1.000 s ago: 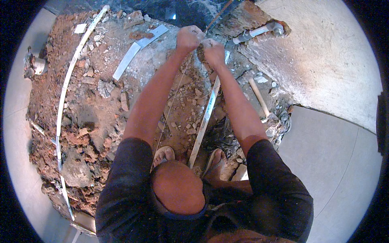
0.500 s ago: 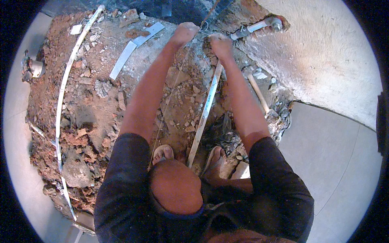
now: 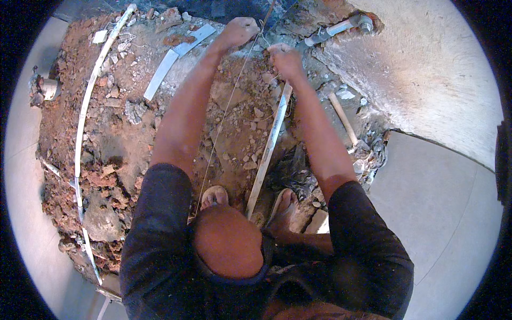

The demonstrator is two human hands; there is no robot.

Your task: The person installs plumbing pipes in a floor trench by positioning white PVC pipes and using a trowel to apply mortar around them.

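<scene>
At the top centre my left hand (image 3: 242, 30) has its fingers closed on thin white string (image 3: 216, 140), beside a thin upright rod (image 3: 269, 13). Just right and lower, my right hand (image 3: 284, 57) also pinches the string, and a small loop of it hangs between the two hands. The string runs down past my left foot. Below my right hand a long pale straight bar (image 3: 266, 154) with a bluish stretch lies on the rubble between my sandalled feet.
A long white pipe (image 3: 81, 136) and flat grey strips (image 3: 160, 75) lie on broken soil at left. At right are a wooden-handled tool (image 3: 342, 118), black plastic (image 3: 285, 173), a pipe elbow (image 3: 364, 23), a pale wall (image 3: 437, 74) and grey floor tiles (image 3: 421, 213). A pipe stub (image 3: 49, 88) stands far left.
Both hands have moved apart, my left one upward and slightly left, opening a visible gap with string looped across it. My right hand rose slightly.
</scene>
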